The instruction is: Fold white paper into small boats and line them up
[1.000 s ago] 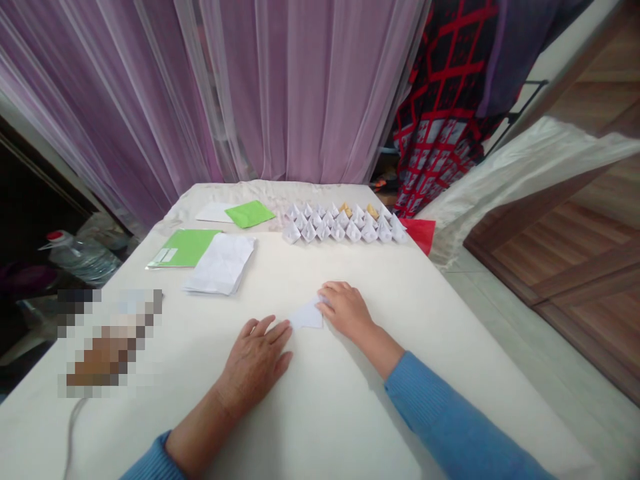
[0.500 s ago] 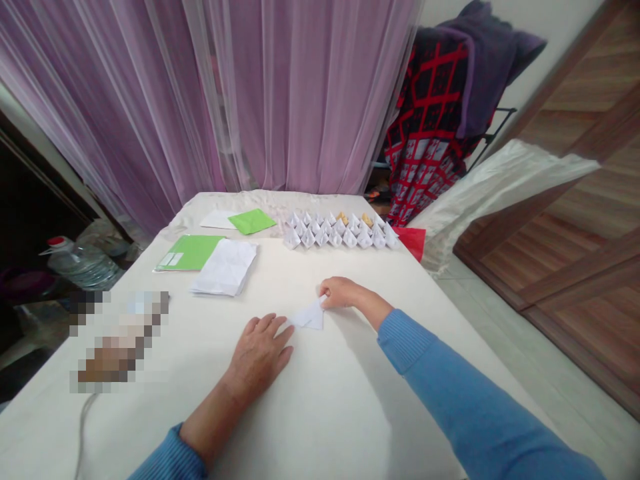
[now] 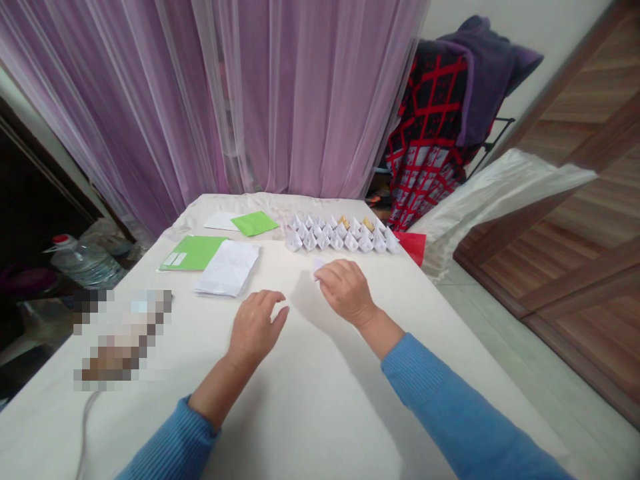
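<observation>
My right hand (image 3: 345, 288) is closed on a small folded white paper (image 3: 319, 264), lifted off the table. Its fingers hide most of the paper, and only a pale edge shows past the fingertips. To the left, my left hand (image 3: 257, 325) hovers over the cloth with thumb and fingers apart, holding nothing. Beyond the hands, several folded white paper pieces (image 3: 337, 240) with pointed tops stand in rows, two yellowish ones (image 3: 369, 224) among them. A stack of white paper sheets (image 3: 229, 268) lies ahead of my left hand.
Beside the stack is a green packet (image 3: 193, 253), with another green sheet (image 3: 255, 223) farther back. A pixelated object with a cable (image 3: 85, 427) lies on the left of the white-covered table (image 3: 310, 413). Something red (image 3: 413, 247) sits at the right edge. A water bottle (image 3: 85, 263) stands off the left side.
My right hand has raised the folded paper from the table and turned it. My left hand has come up from the surface, away from the paper, and shifted slightly left.
</observation>
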A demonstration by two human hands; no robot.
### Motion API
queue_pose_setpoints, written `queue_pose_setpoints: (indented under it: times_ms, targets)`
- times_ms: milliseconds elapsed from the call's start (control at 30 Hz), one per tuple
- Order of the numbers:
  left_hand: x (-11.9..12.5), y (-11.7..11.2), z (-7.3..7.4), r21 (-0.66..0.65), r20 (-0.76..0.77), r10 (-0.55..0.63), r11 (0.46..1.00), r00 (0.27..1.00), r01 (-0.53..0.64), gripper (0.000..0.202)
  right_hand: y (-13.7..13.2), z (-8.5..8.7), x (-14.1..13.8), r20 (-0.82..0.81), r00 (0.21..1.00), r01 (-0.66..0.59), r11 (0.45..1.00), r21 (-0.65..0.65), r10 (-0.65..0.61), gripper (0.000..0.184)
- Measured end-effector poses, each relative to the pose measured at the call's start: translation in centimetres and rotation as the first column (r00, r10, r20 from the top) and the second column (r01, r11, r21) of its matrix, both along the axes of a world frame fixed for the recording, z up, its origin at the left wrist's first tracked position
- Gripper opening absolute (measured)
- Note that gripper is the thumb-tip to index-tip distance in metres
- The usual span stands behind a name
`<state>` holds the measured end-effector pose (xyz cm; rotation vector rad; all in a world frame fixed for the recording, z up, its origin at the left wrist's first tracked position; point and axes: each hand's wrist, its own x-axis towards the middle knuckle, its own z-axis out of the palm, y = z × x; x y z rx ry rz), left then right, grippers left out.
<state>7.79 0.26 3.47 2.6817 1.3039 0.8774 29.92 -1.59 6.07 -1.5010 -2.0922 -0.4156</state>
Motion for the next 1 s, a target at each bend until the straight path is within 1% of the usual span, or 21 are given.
queue_pose_setpoints:
  times_ms: [67, 133, 167, 233, 300, 400, 467, 600, 767, 1000]
  targets:
    - [0.3, 0.1, -0.3, -0.012, 0.041, 0.015, 1.0, 0.999, -0.014, 0.01, -0.5, -1.6, -0.9, 0.138, 0.989, -0.06, 0.998, -0.002, 0.06, 0.018]
    - [0.4, -0.3, -1.1, -0.048, 0.023, -0.008, 0.999, 1.0, 0.009, 0.011, -1.1, -3.7, -1.8, 0.195, 0.975, -0.095, 0.994, -0.053, 0.104, 0.017]
    - [0.4, -0.5, -1.6, -0.074, 0.003, -0.031, 0.997, 1.0, 0.031, 0.012, -1.4, -4.7, -2.1, 0.196, 0.972, -0.119, 0.989, -0.084, 0.133, 0.015]
    - [0.2, -1.1, -2.5, -0.129, -0.038, -0.073, 0.989, 0.997, 0.068, 0.016, -1.9, -6.3, -2.5, 0.145, 0.978, -0.131, 0.983, -0.127, 0.149, 0.012]
    - [0.1, -1.4, -3.2, -0.17, -0.066, -0.105, 0.981, 0.992, 0.092, 0.02, -2.2, -7.2, -2.6, 0.057, 0.988, -0.135, 0.978, -0.16, 0.146, 0.009]
    - [0.0, -1.5, -3.7, -0.197, -0.076, -0.144, 0.972, 0.987, 0.127, 0.023, -2.4, -7.6, -2.3, -0.068, 0.987, -0.154, 0.968, -0.198, 0.143, 0.007]
    - [0.1, -1.4, -3.7, -0.21, -0.072, -0.157, 0.968, 0.985, 0.139, 0.024, -2.4, -7.7, -2.2, -0.12, 0.981, -0.175, 0.961, -0.212, 0.152, 0.008]
    - [0.3, -1.4, -3.9, -0.221, -0.082, -0.159, 0.966, 0.984, 0.137, 0.027, -2.2, -8.0, -2.2, -0.177, 0.971, -0.197, 0.956, -0.218, 0.159, 0.008]
    - [0.2, -1.4, -4.1, -0.197, -0.094, -0.169, 0.969, 0.981, 0.148, 0.026, -1.8, -8.1, -2.0, -0.261, 0.952, -0.222, 0.947, -0.23, 0.16, 0.007]
    - [0.2, -1.7, -3.7, -0.213, -0.112, -0.17, 0.967, 0.979, 0.143, 0.026, -1.3, -8.0, -2.0, -0.374, 0.922, -0.223, 0.928, -0.299, 0.101, 0.007]
